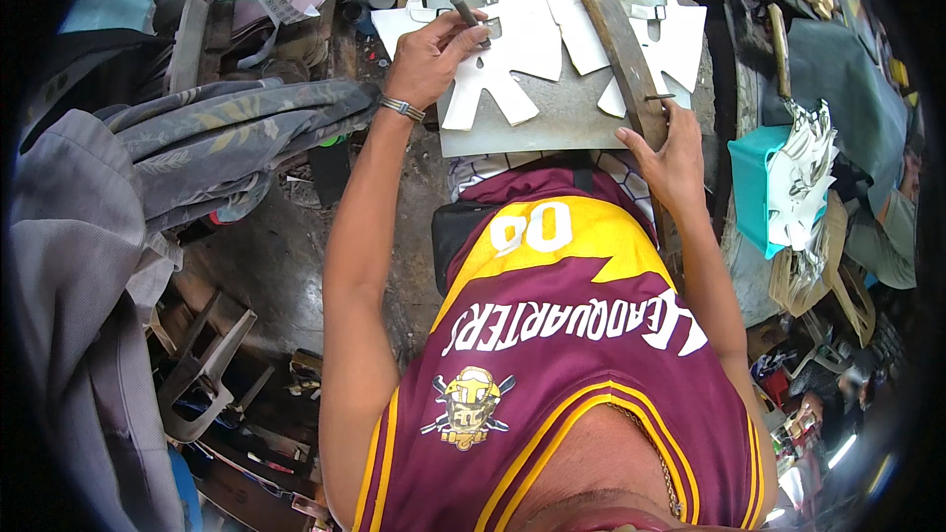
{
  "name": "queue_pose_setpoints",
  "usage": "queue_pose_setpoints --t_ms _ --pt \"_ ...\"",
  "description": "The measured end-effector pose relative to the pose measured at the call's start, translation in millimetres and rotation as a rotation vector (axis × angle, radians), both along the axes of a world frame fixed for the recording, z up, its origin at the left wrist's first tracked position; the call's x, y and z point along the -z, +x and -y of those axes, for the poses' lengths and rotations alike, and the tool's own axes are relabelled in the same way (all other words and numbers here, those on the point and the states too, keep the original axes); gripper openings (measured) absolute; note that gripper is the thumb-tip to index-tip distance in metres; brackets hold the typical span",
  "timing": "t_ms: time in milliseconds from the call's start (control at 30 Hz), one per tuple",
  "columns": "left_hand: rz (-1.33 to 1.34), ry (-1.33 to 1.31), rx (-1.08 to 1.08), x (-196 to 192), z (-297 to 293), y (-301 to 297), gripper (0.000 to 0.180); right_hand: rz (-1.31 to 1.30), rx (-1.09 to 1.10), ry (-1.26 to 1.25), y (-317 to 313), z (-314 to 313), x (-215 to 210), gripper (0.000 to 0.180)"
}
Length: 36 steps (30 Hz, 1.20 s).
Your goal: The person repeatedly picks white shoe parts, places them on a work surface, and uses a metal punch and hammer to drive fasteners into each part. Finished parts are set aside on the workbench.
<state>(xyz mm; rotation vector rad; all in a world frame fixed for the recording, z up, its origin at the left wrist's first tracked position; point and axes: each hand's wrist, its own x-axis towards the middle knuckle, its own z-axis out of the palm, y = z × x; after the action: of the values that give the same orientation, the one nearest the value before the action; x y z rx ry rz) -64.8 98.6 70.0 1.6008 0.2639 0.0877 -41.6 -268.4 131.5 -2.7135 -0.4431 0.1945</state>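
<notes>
Plainly white, the flat, strappy cut-out pieces [532,34]

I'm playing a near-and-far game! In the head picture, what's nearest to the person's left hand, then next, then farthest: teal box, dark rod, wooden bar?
From the left hand:
1. Dark rod: held in it.
2. Wooden bar: to its right.
3. Teal box: farther right, past the bar.

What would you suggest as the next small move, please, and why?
I'd probably steady the dark rod squarely on the white cutout before lifting the bar: the left hand holds the rod over the cutout, whether its tip touches is hard to tell, and the right hand is at the bar's near end.
</notes>
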Motion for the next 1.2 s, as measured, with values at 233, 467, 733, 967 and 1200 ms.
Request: queue_pose_setpoints --t_ms 233,467,733,967,1200 --pt "-0.028 -0.017 -0.155 -0.3 -10.6 1.9 0.027 0.005 -0.048 -0.047 12.2 -1.1 7.9 0.065" --pt "0.063 0.002 -0.206 -3.6 -30.8 -9.0 0.031 -0.51 0.304 0.769 11.7 37.7 0.8 0.054" --pt "0.011 -0.053 -0.1 2.8 -3.6 -8.4 0.027 -0.552 0.288 0.652 -12.9 45.9 -24.0 0.052" --pt "0.016 0.024 -0.067 2.1 0.5 -4.7 0.025 -0.472 0.132 0.584 -25.5 23.2 -30.1 0.052" --pt "-0.009 0.042 -0.07 1.9 1.0 -4.1 0.029 -0.44 0.012 0.505 -30.5 9.7 -32.3 0.051"
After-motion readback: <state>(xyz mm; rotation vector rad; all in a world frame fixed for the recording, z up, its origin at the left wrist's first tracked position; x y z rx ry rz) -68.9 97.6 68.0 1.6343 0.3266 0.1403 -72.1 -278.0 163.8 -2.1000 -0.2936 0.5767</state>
